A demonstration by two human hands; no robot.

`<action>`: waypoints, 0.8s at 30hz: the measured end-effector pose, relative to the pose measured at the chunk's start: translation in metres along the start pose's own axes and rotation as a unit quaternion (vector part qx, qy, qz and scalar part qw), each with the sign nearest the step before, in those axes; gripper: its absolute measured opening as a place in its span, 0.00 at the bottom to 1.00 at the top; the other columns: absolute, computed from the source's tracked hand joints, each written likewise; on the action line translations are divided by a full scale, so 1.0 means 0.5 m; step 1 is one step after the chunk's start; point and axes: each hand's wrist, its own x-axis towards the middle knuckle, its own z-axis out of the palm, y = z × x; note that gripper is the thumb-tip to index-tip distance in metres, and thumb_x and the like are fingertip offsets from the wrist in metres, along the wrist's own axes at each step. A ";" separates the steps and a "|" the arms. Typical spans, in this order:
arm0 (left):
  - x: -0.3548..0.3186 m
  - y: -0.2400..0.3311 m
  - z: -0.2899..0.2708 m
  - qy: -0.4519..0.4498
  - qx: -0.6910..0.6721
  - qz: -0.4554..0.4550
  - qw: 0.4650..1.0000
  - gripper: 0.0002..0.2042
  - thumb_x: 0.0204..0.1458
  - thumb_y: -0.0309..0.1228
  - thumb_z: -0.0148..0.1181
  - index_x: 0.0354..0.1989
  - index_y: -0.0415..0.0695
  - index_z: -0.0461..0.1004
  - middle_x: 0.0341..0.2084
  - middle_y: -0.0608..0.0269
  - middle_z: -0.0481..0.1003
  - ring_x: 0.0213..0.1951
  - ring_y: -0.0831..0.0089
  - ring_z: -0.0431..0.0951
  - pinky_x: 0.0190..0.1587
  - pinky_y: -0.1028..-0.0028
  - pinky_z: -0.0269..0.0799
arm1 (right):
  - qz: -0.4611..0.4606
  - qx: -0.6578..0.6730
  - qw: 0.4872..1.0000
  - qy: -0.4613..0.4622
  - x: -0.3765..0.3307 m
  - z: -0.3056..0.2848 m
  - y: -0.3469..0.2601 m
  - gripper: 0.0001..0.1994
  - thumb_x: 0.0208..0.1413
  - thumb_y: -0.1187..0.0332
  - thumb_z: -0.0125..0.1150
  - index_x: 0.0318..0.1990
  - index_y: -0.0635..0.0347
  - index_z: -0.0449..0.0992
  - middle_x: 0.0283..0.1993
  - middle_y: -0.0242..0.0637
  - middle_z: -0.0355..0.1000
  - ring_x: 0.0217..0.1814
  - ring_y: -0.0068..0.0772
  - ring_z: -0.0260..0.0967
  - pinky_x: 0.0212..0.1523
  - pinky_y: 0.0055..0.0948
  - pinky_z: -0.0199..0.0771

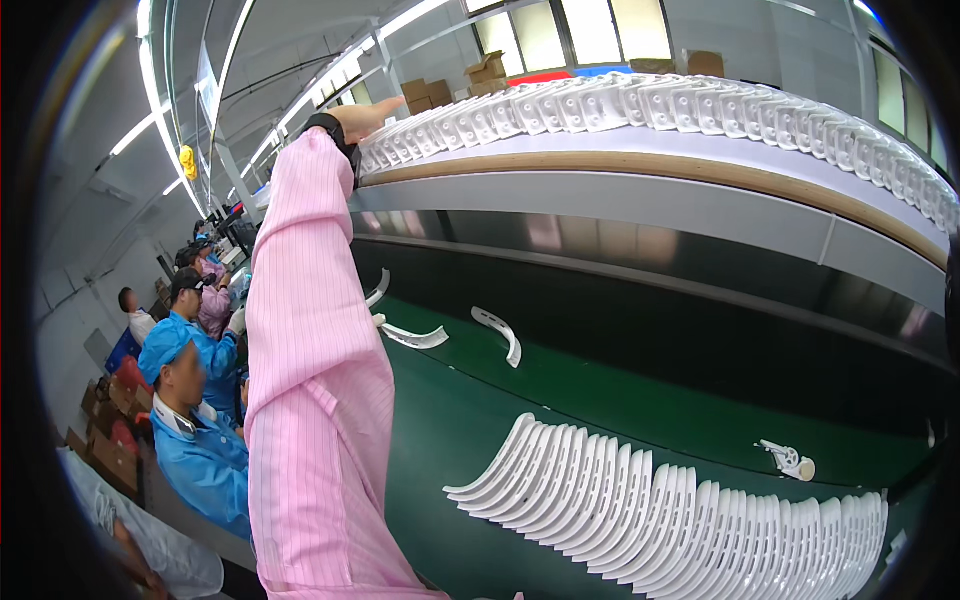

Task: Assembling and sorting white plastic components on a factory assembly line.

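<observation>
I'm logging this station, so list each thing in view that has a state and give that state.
Left hand: raised to the upper shelf, at the end of the row of white parts; grip cannot be told.
Right hand: not in view.
Row of white parts on upper shelf: standing on edge, packed side by side.
Row of curved white parts on green belt: overlapping, fanned.
Two loose curved parts: lying flat, apart.
Small white part: lying alone.

Head cam, single view, looks down-fwd over green belt [600, 400], close.
</observation>
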 end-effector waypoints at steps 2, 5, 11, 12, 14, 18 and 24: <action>0.000 -0.013 -0.021 0.029 0.002 -0.035 0.999 0.35 0.58 0.55 0.47 0.57 0.31 0.66 0.53 0.42 0.71 0.52 0.63 0.72 0.50 0.68 0.67 | 0.003 0.016 1.000 0.013 -0.004 -0.004 0.006 0.06 0.52 0.67 0.61 0.32 0.60 0.78 0.15 0.35 0.63 0.14 0.31 0.57 0.20 0.32 0.61; -0.013 -0.033 -0.015 0.041 0.056 -0.030 0.997 0.26 0.57 0.48 0.52 0.54 0.38 0.71 0.45 0.48 0.74 0.44 0.64 0.75 0.44 0.70 0.69 | 0.035 -0.009 0.999 -0.033 -0.011 -0.002 0.026 0.09 0.56 0.67 0.58 0.40 0.62 0.76 0.26 0.40 0.72 0.25 0.32 0.66 0.29 0.32 0.68; 0.077 -0.148 -0.089 0.097 -0.008 0.089 0.991 0.19 0.57 0.46 0.54 0.40 0.40 0.77 0.26 0.68 0.73 0.27 0.77 0.69 0.31 0.76 0.67 | 0.044 -0.017 0.995 -0.083 -0.003 0.009 0.015 0.11 0.59 0.66 0.57 0.44 0.63 0.75 0.30 0.42 0.74 0.28 0.33 0.69 0.32 0.33 0.71; 0.081 -0.147 -0.085 0.110 0.017 0.077 0.991 0.19 0.57 0.45 0.54 0.42 0.40 0.77 0.27 0.68 0.74 0.28 0.78 0.71 0.31 0.77 0.67 | 0.031 -0.007 0.997 -0.064 -0.004 0.011 0.019 0.10 0.58 0.67 0.58 0.43 0.64 0.75 0.28 0.42 0.73 0.27 0.32 0.67 0.31 0.33 0.70; 0.044 -0.130 -0.093 0.143 0.011 0.122 0.982 0.18 0.57 0.43 0.55 0.45 0.40 0.76 0.29 0.67 0.76 0.30 0.78 0.73 0.31 0.77 0.67 | 0.011 0.015 0.999 -0.038 -0.003 0.019 0.014 0.08 0.56 0.71 0.58 0.41 0.65 0.76 0.24 0.40 0.69 0.25 0.31 0.62 0.29 0.30 0.67; -0.126 -0.183 -0.020 0.386 -0.153 0.269 0.869 0.13 0.57 0.34 0.53 0.46 0.41 0.77 0.32 0.65 0.78 0.31 0.78 0.76 0.31 0.74 0.68 | -0.017 0.032 0.998 -0.042 0.002 0.020 0.017 0.09 0.58 0.71 0.58 0.43 0.66 0.76 0.26 0.42 0.72 0.25 0.34 0.65 0.30 0.33 0.70; -0.256 -0.393 0.432 0.270 0.060 0.227 0.934 0.09 0.59 0.33 0.50 0.34 0.43 0.76 0.30 0.59 0.76 0.34 0.66 0.76 0.37 0.68 0.72 | -0.045 0.019 0.999 -0.024 0.008 0.025 0.006 0.07 0.58 0.73 0.58 0.41 0.66 0.77 0.31 0.43 0.76 0.29 0.34 0.70 0.32 0.31 0.72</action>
